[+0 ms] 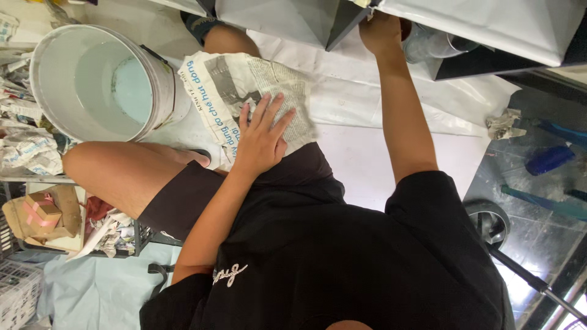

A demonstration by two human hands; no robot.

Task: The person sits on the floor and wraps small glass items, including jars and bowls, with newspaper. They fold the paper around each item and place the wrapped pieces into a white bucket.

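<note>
A crumpled, soft sheet of newspaper (244,98), grey print with a band of blue lettering along one edge, lay draped over the person's lap and knee. One hand (263,137), at picture left, rested flat on its lower part with fingers spread wide and gripping nothing, the palm pressing the paper against the black shorts. The other hand (380,32), at picture right, reached well away from the newspaper to a clear, rounded glass jar (428,43) tucked among dark angular panels with glossy white faces; its fingers were hidden against the panel edge, so I could not tell whether they were closed on anything. Which hand was left and which right was unclear in the inverted view. Beside the knee stood a round white plastic bucket (165,79), smooth-walled, holding pale water. Wrinkled white sheeting (367,104) covered the floor beneath.
</note>
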